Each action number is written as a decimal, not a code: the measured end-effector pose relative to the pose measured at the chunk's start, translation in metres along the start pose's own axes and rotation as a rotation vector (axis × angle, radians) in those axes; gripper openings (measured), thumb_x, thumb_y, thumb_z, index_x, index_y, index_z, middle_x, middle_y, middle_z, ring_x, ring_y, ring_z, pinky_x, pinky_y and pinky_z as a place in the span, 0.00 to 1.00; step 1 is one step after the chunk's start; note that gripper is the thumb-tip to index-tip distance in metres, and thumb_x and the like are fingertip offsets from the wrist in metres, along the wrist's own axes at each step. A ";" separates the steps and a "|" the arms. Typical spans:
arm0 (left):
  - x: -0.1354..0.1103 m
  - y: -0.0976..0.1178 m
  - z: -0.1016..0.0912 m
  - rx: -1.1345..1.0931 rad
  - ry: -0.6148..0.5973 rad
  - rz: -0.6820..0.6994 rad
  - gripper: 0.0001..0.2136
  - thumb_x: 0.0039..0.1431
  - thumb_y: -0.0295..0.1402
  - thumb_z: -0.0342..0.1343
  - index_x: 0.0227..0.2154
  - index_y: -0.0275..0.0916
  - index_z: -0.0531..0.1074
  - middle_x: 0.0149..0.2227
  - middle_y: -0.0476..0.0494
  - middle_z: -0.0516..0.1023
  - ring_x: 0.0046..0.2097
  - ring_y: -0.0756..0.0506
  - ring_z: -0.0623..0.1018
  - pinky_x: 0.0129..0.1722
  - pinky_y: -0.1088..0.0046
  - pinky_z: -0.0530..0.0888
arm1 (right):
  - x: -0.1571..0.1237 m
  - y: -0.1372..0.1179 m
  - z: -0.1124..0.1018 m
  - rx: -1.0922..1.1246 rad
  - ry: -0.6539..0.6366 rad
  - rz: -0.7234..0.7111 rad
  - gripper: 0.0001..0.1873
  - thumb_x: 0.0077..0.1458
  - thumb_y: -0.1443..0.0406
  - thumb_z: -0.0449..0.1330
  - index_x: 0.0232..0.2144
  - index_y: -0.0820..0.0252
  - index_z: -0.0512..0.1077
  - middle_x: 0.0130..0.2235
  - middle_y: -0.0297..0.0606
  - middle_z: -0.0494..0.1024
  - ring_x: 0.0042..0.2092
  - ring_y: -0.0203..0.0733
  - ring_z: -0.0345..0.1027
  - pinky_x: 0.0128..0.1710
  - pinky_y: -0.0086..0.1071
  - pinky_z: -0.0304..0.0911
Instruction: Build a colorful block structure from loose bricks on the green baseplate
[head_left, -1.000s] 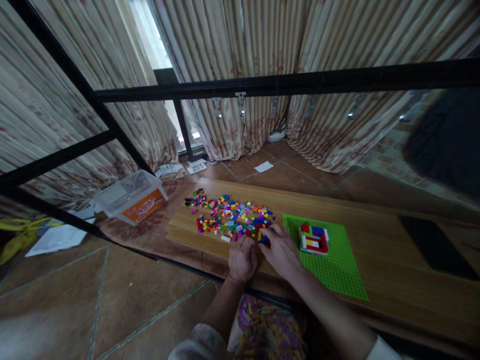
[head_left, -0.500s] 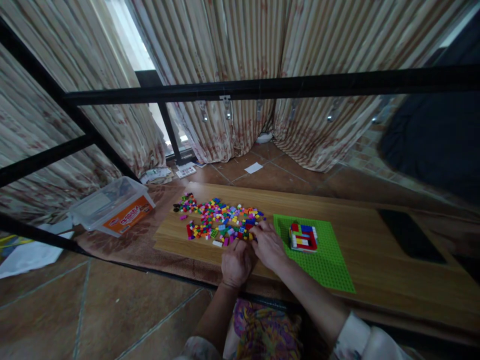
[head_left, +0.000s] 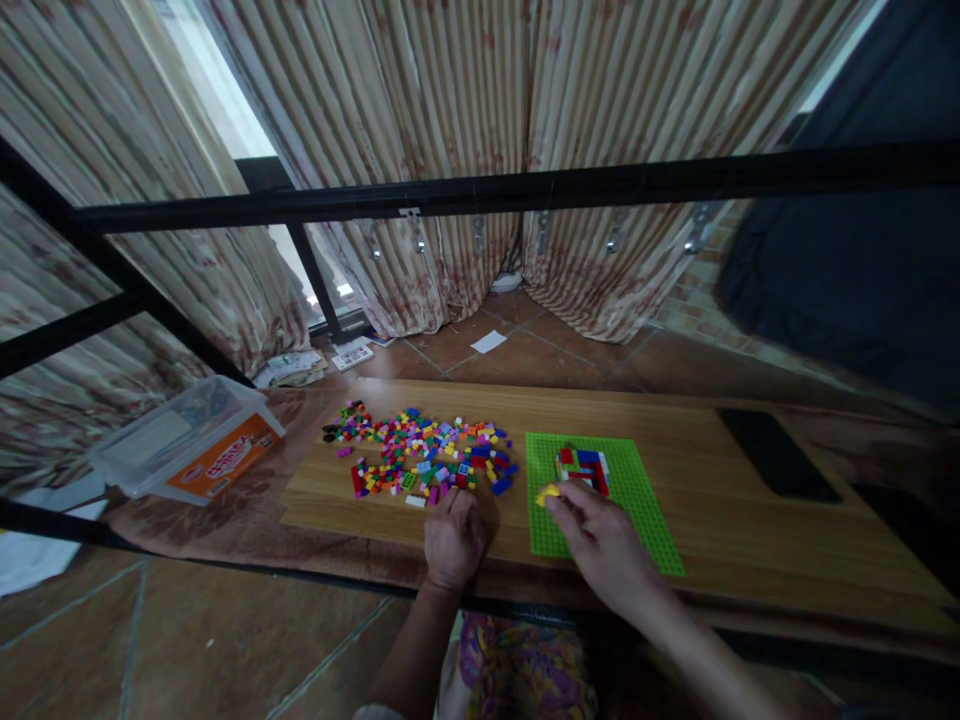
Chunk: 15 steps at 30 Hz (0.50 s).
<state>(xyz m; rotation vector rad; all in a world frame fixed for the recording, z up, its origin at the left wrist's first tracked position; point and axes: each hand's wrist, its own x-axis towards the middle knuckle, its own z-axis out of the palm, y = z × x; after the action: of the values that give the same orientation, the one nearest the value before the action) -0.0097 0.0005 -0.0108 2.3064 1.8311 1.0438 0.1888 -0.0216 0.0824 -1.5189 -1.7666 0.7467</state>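
Between the thumb and fingers of my right hand (head_left: 607, 540) is a yellow toy brick (head_left: 547, 494). That hand hovers over the green baseplate (head_left: 645, 530), just in front of a small built block of red, blue, white and green bricks (head_left: 585, 458), and partly covers it. My left hand (head_left: 454, 540) rests closed at the near edge of the wooden board (head_left: 360, 515), beside the pile of loose coloured bricks (head_left: 427, 440). Its fingers are curled in, so whatever may be inside them is hidden.
A black flat slab (head_left: 780, 455) lies on the board at the right. Left of the board stands a clear plastic box (head_left: 187, 440) with an orange label. A dark metal rail (head_left: 480, 195) crosses in front of the curtains (head_left: 420, 100). White paper (head_left: 489, 342) lies on the floor.
My right hand has moved right, from the brick pile to the baseplate, and now holds a yellow brick. My left hand stays by the pile. The view has turned slightly right.
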 end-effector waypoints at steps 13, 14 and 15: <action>0.004 0.001 -0.002 0.070 -0.008 0.003 0.10 0.58 0.24 0.44 0.25 0.42 0.65 0.27 0.45 0.73 0.31 0.45 0.72 0.32 0.69 0.65 | 0.009 0.095 -0.065 0.013 -0.061 0.355 0.24 0.52 0.47 0.54 0.23 0.61 0.73 0.22 0.34 0.72 0.27 0.37 0.63 0.27 0.30 0.56; 0.004 0.001 -0.001 0.071 -0.007 0.005 0.10 0.58 0.24 0.44 0.25 0.42 0.65 0.27 0.45 0.73 0.31 0.45 0.72 0.33 0.69 0.65 | 0.011 0.095 -0.065 0.022 -0.078 0.349 0.24 0.51 0.47 0.55 0.23 0.61 0.74 0.22 0.34 0.72 0.27 0.38 0.64 0.28 0.30 0.56; 0.004 0.001 -0.001 0.069 -0.004 0.009 0.10 0.58 0.24 0.44 0.25 0.42 0.65 0.27 0.45 0.73 0.31 0.45 0.72 0.33 0.69 0.65 | 0.014 0.095 -0.065 0.034 -0.078 0.343 0.24 0.50 0.47 0.56 0.23 0.61 0.74 0.22 0.34 0.73 0.27 0.38 0.64 0.28 0.30 0.56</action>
<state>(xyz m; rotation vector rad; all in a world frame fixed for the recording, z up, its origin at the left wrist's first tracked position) -0.0093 0.0034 -0.0075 2.3544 1.8873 0.9916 0.2960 0.0062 0.0486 -1.8161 -1.5553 1.0099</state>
